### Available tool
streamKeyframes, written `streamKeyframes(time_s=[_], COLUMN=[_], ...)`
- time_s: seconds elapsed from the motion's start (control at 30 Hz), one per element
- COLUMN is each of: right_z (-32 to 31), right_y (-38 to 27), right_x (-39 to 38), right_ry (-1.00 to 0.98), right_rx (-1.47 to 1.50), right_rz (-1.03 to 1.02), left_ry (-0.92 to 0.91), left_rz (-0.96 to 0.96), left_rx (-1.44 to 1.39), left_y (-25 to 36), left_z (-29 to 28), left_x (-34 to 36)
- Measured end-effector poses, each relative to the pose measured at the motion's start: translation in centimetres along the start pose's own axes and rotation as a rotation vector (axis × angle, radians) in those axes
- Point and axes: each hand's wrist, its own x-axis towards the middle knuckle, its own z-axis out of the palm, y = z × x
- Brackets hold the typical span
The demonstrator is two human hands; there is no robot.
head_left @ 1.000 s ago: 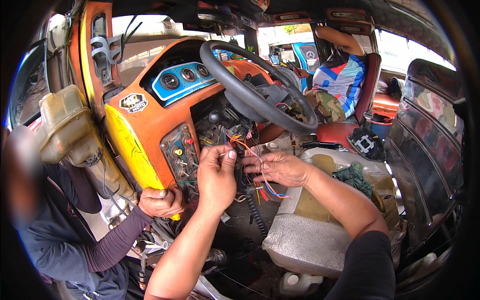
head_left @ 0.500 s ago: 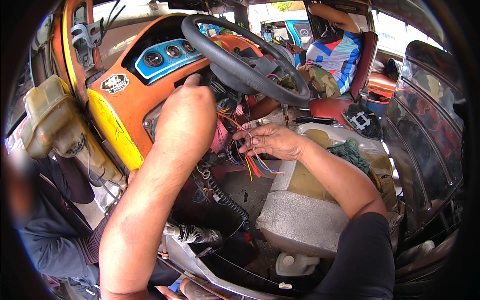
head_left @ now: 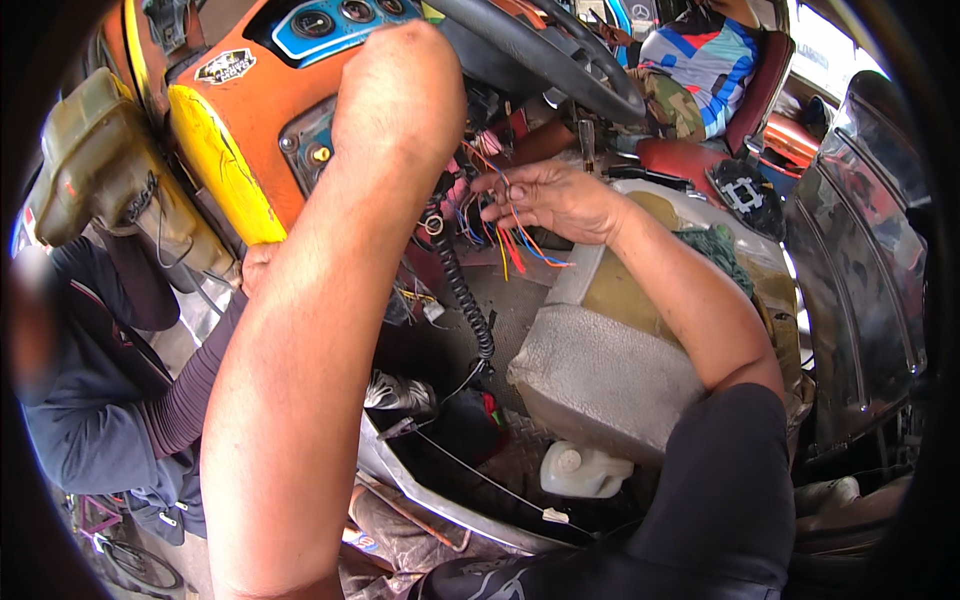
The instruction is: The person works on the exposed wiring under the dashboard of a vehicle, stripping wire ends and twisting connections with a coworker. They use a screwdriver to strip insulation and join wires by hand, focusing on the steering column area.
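Observation:
My right hand pinches a bundle of thin coloured wires below the steering wheel. The loose wire ends, among them red, orange, blue and yellow, hang past its fingers. Reaching up across the orange dashboard, my left hand is bent into a fist next to the steering column. Its fingers face away, so whatever they hold is hidden. A panel with a yellow knob sits just left of that wrist. Below it, a black coiled cable runs down toward the floor.
A grey padded box cover stands to the right, with a green cloth on top. On the floor lies a white plastic jug. One person is outside at left; another sits at far right. A cloudy plastic tank is at left.
The view has tilted downward, so the dashboard and steering wheel sit higher. My left hand remains by the column, and my right hand still has the wires.

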Motion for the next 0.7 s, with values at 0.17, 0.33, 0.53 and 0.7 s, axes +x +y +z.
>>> streamKeyframes(time_s=[0.17, 0.33, 0.53, 0.7], right_z=[0.5, 0.5, 0.3, 1.1], right_y=[-0.7, -0.8, -1.1, -1.7], right_x=[-0.3, -0.2, -0.2, -0.2], right_ry=[0.020, 0.040, 0.004, 0.008], right_rx=[-0.012, -0.013, -0.041, -0.070], right_rz=[0.027, 0.005, -0.001, -0.029], left_ry=[0.050, -0.020, -0.016, -0.040], left_rz=[-0.053, -0.008, -0.148, -0.236], left_rx=[0.038, 0.092, 0.118, 0.183], left_y=[0.5, 0.4, -1.0, -1.2], left_z=[-0.8, -1.3, 0.5, 1.2], left_x=[-0.8, -0.5, 0.8, 2.3])
